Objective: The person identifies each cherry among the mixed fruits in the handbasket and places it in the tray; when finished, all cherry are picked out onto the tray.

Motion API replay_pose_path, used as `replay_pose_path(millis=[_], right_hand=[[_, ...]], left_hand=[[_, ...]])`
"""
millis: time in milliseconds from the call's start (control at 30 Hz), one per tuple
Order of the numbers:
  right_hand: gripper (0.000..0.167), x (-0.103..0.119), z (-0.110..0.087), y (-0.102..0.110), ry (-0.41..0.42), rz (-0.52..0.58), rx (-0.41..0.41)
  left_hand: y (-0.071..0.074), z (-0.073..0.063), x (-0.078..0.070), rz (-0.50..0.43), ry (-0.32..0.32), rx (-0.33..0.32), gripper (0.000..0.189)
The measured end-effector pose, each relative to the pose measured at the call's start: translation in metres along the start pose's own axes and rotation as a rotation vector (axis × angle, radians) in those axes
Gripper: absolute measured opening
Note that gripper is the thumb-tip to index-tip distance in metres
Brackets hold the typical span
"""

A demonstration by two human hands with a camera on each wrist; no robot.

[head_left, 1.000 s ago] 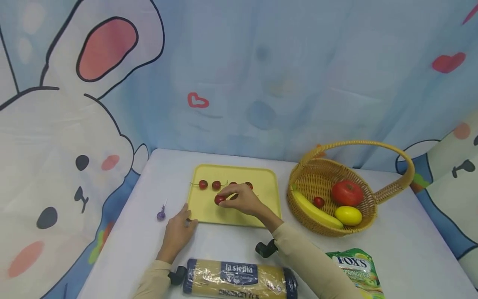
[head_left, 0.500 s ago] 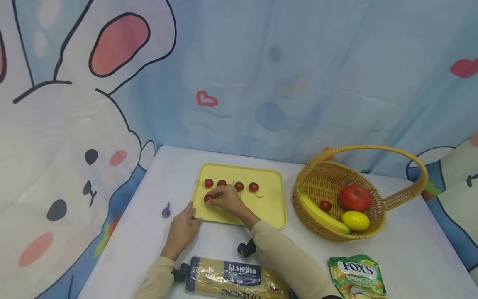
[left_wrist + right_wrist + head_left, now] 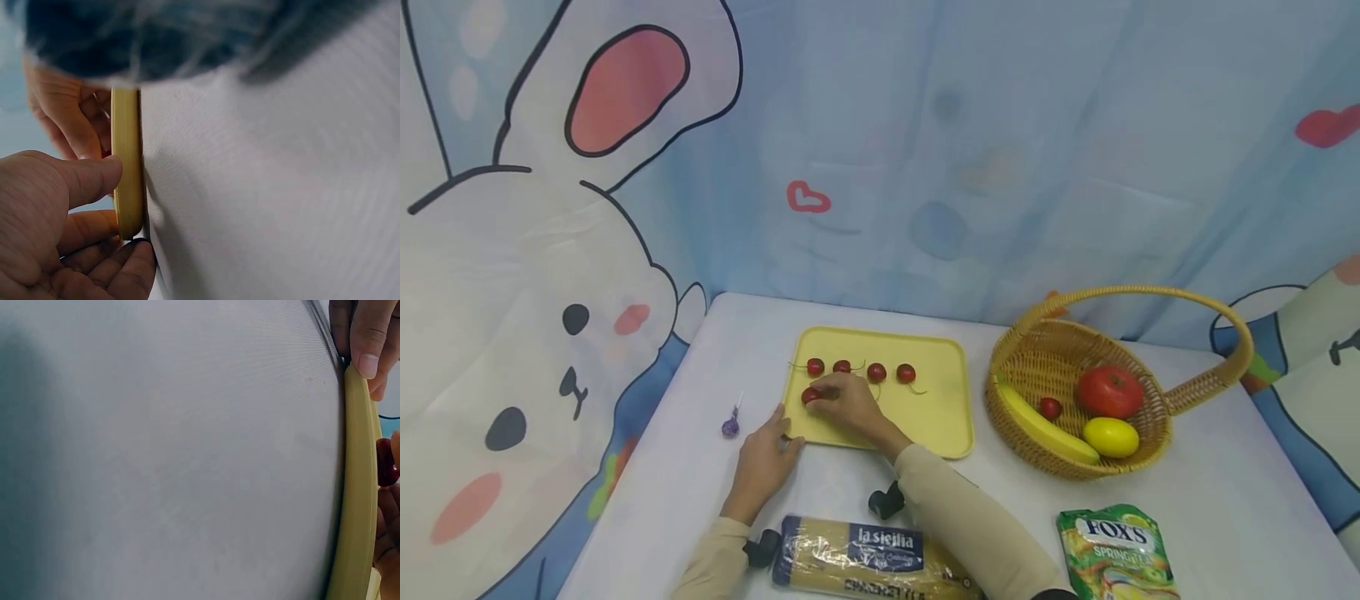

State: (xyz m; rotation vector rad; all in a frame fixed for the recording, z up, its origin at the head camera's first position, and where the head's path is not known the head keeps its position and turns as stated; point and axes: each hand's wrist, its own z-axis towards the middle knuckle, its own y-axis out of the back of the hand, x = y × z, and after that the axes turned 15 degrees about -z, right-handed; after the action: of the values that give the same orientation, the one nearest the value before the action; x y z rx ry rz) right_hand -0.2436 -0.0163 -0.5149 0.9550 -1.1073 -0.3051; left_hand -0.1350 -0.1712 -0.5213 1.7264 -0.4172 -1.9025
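A yellow tray (image 3: pixel 936 421) lies on the white table. My left hand (image 3: pixel 762 460) grips its near left corner; in the left wrist view the thumb (image 3: pixel 100 178) presses the tray's side wall (image 3: pixel 128 150) and the fingers bend round the corner. Over the tray's left half, my right hand (image 3: pixel 852 406) pinches a dark red cherry (image 3: pixel 809 396) between thumb and fingertips. That cherry (image 3: pixel 385 464) shows close over the rim in the right wrist view. Behind the hand, several stemmed cherries (image 3: pixel 876 372) stand in a row across the tray.
A wicker basket (image 3: pixel 1022 446) to the right holds a banana (image 3: pixel 1045 429), a lemon (image 3: pixel 1111 437), a red round fruit (image 3: pixel 1110 392) and a cherry (image 3: pixel 1050 407). A spaghetti pack (image 3: pixel 850 554) and a FOX'S bag (image 3: pixel 1116 550) lie nearer me. A purple lollipop (image 3: pixel 731 427) lies left.
My right hand has carried the cherry leftward and lower over the tray, uncovering the right-hand cherries of the row. The left hand has stayed at the corner.
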Motion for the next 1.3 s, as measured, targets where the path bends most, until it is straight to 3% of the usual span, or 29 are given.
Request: replay_pose_path(millis=[233,333,400,533,667,800,900,1000,1133,1300], right_hand=[[0.026,-0.012,-0.017,0.026,0.001,0.008,-0.072],[0.027,-0.016,-0.029,0.049,0.029,0.017,-0.049],[0.028,-0.02,-0.039,0.068,0.057,0.021,0.008],[0.027,-0.031,-0.066,0.113,0.107,0.077,0.196],[0.023,-0.044,-0.093,0.165,0.106,0.12,0.38],[0.019,-0.058,-0.112,0.216,0.04,0.057,0.447],[0.022,-0.073,-0.116,0.245,-0.058,0.013,0.408],[0.027,-0.095,-0.115,0.261,-0.176,-0.041,0.282],[0.033,-0.126,-0.108,0.268,-0.312,-0.103,0.095],[0.036,-0.15,-0.109,0.271,-0.387,-0.115,0.046]], left_hand=[[0.002,-0.002,-0.006,0.006,0.015,0.021,0.042],[0.005,-0.004,-0.01,0.0,0.01,0.006,0.041],[0.006,-0.005,-0.011,-0.002,0.007,-0.003,0.042],[0.007,-0.006,-0.011,0.006,0.006,0.004,0.043],[0.006,-0.006,-0.008,0.01,0.004,0.025,0.043],[0.005,-0.005,-0.006,0.011,-0.001,0.032,0.042],[0.007,-0.004,-0.006,0.015,-0.001,0.031,0.043],[0.009,-0.003,-0.007,0.015,0.007,0.037,0.043],[0.009,-0.004,-0.008,0.007,0.03,0.053,0.044],[0.007,-0.007,-0.01,-0.003,0.038,0.067,0.045]])
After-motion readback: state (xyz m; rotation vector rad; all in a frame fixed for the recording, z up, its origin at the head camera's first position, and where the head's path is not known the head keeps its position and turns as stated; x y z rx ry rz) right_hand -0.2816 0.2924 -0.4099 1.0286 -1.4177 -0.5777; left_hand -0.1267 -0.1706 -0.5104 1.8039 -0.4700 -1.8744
